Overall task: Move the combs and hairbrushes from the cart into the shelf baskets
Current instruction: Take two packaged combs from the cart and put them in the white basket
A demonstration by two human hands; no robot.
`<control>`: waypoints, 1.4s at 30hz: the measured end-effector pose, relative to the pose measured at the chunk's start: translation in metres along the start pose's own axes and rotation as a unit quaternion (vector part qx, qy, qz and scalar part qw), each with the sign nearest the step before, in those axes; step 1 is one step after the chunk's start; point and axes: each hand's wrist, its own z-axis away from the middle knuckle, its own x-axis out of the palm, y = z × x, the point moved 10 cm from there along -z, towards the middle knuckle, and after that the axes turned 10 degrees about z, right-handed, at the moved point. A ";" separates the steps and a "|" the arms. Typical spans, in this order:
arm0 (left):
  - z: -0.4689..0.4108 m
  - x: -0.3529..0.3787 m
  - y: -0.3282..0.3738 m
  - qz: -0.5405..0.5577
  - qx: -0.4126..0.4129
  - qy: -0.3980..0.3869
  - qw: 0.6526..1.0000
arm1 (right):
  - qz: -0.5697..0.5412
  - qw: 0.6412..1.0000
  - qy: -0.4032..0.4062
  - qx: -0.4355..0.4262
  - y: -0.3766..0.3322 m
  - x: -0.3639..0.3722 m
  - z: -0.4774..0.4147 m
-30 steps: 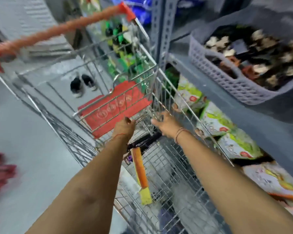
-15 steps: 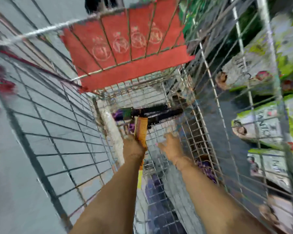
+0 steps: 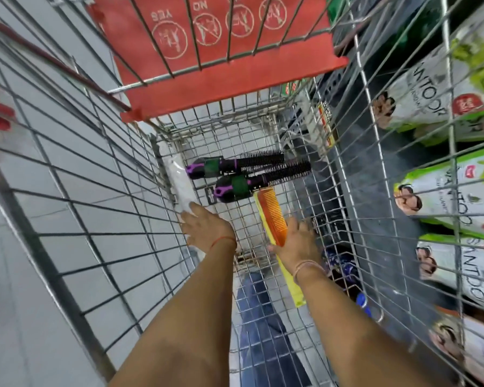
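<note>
Probably the orange comb (image 3: pixel 273 216) is light and stiff, so pinch its spine; your right hand (image 3: pixel 298 243) touches it half-open, your left hand (image 3: pixel 207 227) holds nothing.

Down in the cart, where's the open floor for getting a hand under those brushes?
Bare mesh lies between the left hand and the orange comb, and beyond the two round brushes toward the cart front wall. Crowded: brushes touch the comb's tip; the white packet hugs the left wall; the right hand covers the comb.
</note>
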 end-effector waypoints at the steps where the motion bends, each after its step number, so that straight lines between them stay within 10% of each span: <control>1: 0.000 0.002 0.000 -0.002 0.003 -0.002 1.000 | -0.037 0.999 0.004 0.005 0.004 0.001 0.000; 8: 0.039 0.006 -0.018 0.220 -0.005 0.003 0.976 | -0.317 0.941 0.013 0.120 0.067 0.003 0.019; 19: 0.060 0.068 -0.030 0.153 -0.032 -0.155 0.975 | -0.175 0.973 0.013 0.148 0.067 0.010 0.022; 23: 0.060 0.068 -0.036 0.271 -0.109 -0.203 0.935 | -0.298 0.937 -0.013 0.182 0.067 0.026 0.029; 32: 0.124 0.050 0.052 0.285 -0.002 -0.503 0.816 | -0.482 0.867 -0.025 0.125 0.056 -0.031 0.080; 42: 0.291 -0.084 0.160 0.106 0.285 -0.682 0.665 | -0.682 0.642 0.339 0.092 0.066 -0.170 0.254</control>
